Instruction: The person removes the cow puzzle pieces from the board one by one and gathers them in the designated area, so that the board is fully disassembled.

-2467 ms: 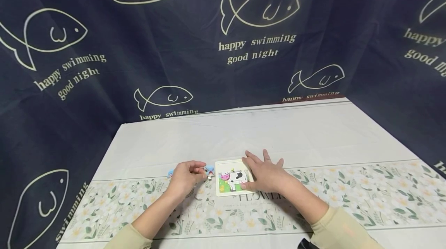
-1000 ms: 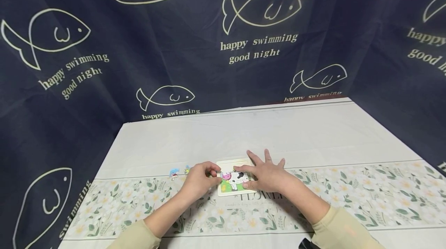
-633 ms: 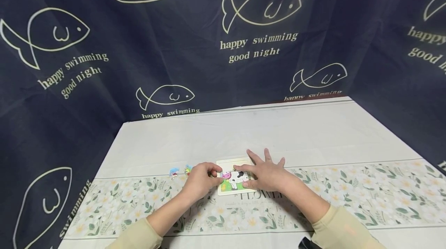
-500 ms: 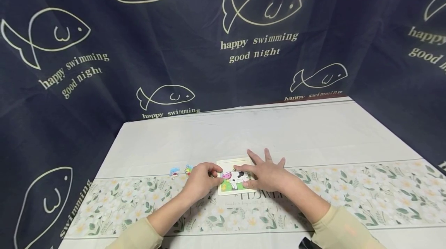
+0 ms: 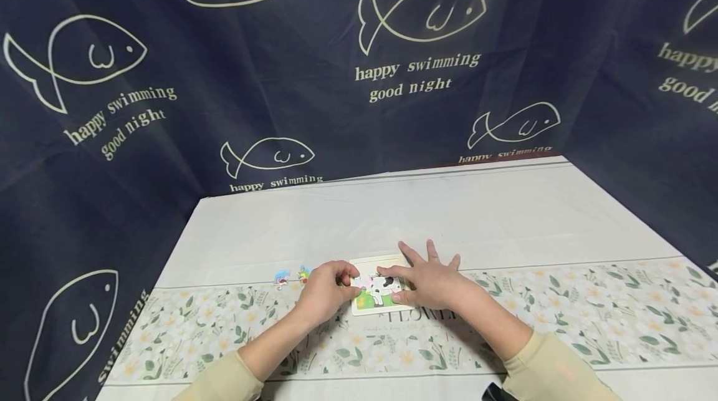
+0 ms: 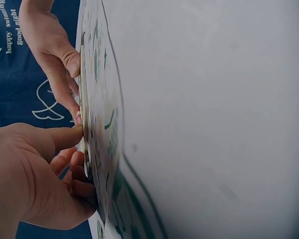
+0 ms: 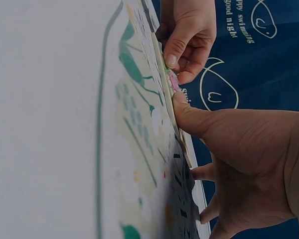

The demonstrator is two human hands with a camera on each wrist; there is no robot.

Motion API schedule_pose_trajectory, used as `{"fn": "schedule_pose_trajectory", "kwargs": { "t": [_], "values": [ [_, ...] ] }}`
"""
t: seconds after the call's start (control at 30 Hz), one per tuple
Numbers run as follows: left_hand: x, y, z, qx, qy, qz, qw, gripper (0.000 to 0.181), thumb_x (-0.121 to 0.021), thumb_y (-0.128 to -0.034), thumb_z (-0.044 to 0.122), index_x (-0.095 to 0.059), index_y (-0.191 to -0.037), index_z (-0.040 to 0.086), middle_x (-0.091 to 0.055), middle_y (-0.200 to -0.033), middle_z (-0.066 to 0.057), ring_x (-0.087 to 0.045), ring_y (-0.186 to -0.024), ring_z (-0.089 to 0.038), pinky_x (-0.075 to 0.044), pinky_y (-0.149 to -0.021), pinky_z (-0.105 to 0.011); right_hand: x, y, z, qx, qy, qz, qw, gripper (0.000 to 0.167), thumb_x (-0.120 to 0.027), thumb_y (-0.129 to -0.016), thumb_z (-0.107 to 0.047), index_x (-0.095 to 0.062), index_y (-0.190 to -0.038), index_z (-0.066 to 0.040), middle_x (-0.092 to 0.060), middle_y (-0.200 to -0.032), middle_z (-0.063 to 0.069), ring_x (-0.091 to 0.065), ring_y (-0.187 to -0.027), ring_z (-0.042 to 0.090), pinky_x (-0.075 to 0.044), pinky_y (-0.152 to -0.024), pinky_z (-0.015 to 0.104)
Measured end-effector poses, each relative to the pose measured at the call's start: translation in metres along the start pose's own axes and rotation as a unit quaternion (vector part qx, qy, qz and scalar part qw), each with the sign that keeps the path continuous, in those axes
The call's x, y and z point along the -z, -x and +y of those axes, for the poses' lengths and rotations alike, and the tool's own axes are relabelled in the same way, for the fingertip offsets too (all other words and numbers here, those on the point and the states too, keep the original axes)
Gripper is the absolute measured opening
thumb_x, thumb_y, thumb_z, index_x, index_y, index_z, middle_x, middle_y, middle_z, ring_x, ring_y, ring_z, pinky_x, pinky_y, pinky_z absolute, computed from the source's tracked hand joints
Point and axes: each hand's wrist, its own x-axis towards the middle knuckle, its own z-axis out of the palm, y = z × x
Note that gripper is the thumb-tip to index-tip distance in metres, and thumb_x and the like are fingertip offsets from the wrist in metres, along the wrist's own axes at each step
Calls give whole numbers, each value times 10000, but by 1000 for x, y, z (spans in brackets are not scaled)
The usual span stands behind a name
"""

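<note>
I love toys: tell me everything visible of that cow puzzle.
The cow puzzle is a thin, wood-looking board: cream rim, black-and-white cow, green ground. It lies on the floral tablecloth; a pink part seems raised. The left hand pinches its left side; the spread right hand partly covers its right.

Curtain at 12 o'clock: matt cloth, soft folds. Table cover: smooth, dull finish, material unclear. Puzzle board: wood-look rim, smooth printed face. Sleeves at 5 and 7 o'clock: matt cloth.
</note>
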Motion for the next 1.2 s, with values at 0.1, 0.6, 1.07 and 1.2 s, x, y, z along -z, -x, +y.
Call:
{"fn": "schedule_pose_trajectory", "kwargs": {
  "t": [0.1,0.6,1.07,1.2],
  "values": [
    [0,0,0,-152,-128,64,9998,191,-797,-865,60,-674,-1004,104,-547,-810,25,-495,-677,-135,-427,-575,-262,0,1,0,10,-32,18,10000,572,-601,-931,-590,-475,-1478,-478,-148,-1680,80,-85,-1444,600,-164,-906,892],
    [-2,-1,-2,-349,-105,539,9979,133,-745,-897,26,-688,-894,145,-622,-747,86,-554,-699,-102,-468,-633,-251,-1,-1,0,34,-21,35,10000,580,-597,-934,-595,-467,-1486,-473,-156,-1678,86,-89,-1443,600,-172,-910,888],
    [2,0,-4,81,725,654,9952,62,-737,-919,59,-685,-920,93,-635,-771,15,-544,-683,-153,-451,-574,-248,1,-1,0,-11,-59,1,10000,574,-607,-932,-587,-479,-1479,-469,-150,-1679,86,-77,-1448,595,-158,-920,887],
    [7,2,-4,172,831,645,9943,47,-729,-924,59,-691,-938,83,-628,-788,-8,-530,-679,-163,-437,-538,-243,1,-1,-1,-5,-73,-19,10000,576,-600,-934,-590,-475,-1483,-467,-150,-1679,90,-76,-1448,595,-156,-923,886]
  ]
}}
